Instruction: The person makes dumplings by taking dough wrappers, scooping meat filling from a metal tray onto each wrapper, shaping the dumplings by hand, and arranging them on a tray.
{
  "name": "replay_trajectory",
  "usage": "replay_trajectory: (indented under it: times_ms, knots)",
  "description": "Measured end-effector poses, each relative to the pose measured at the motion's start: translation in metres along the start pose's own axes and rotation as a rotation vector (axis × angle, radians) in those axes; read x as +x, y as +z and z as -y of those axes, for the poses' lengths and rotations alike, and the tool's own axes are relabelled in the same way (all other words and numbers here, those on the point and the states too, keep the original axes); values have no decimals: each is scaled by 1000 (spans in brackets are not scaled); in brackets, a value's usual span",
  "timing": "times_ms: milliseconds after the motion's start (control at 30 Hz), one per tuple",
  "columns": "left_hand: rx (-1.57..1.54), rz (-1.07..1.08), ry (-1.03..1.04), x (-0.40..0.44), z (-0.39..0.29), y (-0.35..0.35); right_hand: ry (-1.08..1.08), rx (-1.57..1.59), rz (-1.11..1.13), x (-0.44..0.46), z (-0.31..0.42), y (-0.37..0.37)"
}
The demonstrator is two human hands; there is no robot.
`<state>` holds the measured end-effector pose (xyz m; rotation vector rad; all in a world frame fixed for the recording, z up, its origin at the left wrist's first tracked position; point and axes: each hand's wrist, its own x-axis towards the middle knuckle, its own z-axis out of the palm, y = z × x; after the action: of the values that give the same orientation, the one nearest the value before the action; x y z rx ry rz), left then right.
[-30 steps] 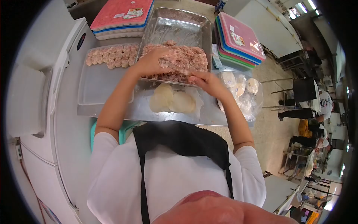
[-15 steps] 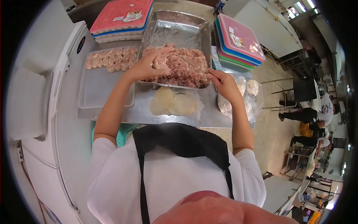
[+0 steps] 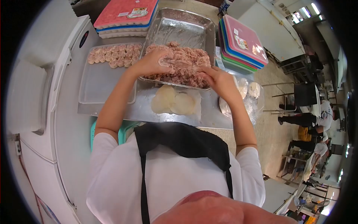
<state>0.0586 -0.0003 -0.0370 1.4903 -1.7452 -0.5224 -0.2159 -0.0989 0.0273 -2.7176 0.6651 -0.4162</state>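
Note:
My left hand [image 3: 151, 62] is cupped over the left part of the ground meat [image 3: 186, 67], its fingers curled round a pale wrapper that is partly hidden. At the meat's right side, my right hand [image 3: 220, 80] pinches a thin utensil, whose far end reaches toward my left hand. The meat fills the near half of a deep metal pan [image 3: 181, 28]. In front of the pan, flat round wrappers [image 3: 182, 103] lie overlapping on a clear sheet.
Left of the pan, a plastic tray [image 3: 106, 87] bears rows of filled pieces [image 3: 113, 56]. Lidded boxes [image 3: 126, 15] stand behind it; more boxes [image 3: 246, 41] are stacked at right. Bagged pale rounds [image 3: 244, 93] lie nearer. People [image 3: 324, 115] work far right.
My right hand first drew right to the pan's edge, then came back left over the meat. My left hand shifted slightly, staying over the meat. The view has tilted a little.

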Motion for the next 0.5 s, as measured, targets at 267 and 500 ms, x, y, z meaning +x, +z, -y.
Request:
replay_trajectory:
  times_ms: [267, 500]
  knots:
    - [-81, -134, -226, -11, -10, -5, 80, 256, 130, 10, 6, 40]
    - [88, -363, -402, -86, 64, -54, 222, 729, -180, -9, -62, 126]
